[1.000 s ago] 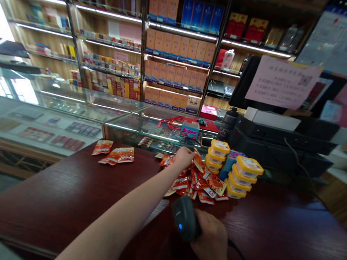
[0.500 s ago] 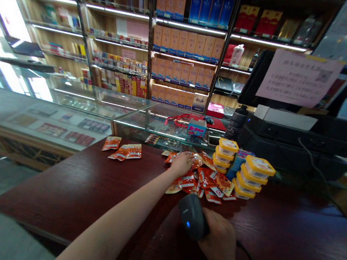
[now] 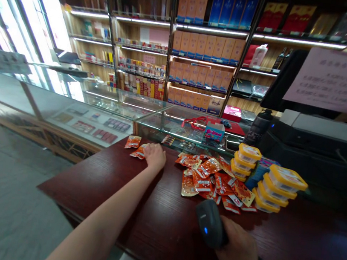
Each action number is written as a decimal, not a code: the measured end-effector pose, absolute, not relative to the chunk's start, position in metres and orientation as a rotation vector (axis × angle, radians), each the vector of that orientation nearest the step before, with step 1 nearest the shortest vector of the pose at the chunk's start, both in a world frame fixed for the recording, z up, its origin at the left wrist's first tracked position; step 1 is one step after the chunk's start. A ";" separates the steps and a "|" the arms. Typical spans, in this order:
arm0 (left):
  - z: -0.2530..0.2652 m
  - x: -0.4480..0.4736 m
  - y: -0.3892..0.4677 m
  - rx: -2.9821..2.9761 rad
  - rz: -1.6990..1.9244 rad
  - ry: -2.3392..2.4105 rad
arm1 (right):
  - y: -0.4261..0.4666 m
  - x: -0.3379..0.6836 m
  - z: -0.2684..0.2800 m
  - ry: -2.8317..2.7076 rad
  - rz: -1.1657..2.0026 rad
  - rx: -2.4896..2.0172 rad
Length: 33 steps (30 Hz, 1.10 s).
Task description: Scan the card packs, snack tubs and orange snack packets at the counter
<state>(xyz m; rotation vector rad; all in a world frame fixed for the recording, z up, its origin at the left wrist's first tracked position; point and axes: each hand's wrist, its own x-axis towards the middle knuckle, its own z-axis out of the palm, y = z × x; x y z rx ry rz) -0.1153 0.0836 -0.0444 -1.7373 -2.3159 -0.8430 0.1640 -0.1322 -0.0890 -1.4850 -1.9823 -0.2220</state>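
Note:
My right hand (image 3: 239, 253) is wrapped around the handle of a dark handheld barcode scanner (image 3: 211, 224), whose blue light is lit. The scanner is held above the wooden counter, in front of a heap of orange snack packets (image 3: 207, 175). Further left, my left hand (image 3: 156, 157) rests with bent fingers on an orange snack packet (image 3: 139, 151), covering its right part. Fingertips are partly hidden, but they appear closed on it. One more orange packet (image 3: 133, 142) lies just beyond, toward the counter's left end.
Stacked yellow-lidded tubs (image 3: 276, 189) and a second tub stack (image 3: 244, 162) stand right of the heap. Behind are a glass display case (image 3: 174, 123), a small blue-pink box (image 3: 214, 132), a dark bottle (image 3: 258, 127) and a monitor (image 3: 283, 81). The wooden counter (image 3: 88, 182) ends at the left.
My left hand has moved from the heap leftward to the separate packets. The scanner stays in my right hand. The view has turned somewhat left.

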 end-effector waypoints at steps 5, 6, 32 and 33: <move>-0.055 -0.152 0.093 -1.601 -0.565 -2.542 | -0.132 0.163 -0.087 -1.984 -0.209 -1.480; -0.055 -0.154 0.093 -1.627 -0.541 -2.528 | -0.132 0.163 -0.086 -1.983 -0.213 -1.475; -0.055 -0.095 0.034 -1.975 -1.320 -2.479 | -0.135 0.159 -0.092 -2.103 -0.310 -1.473; -0.058 -0.098 0.034 -1.908 -1.489 -2.447 | -0.135 0.159 -0.092 -2.103 -0.309 -1.473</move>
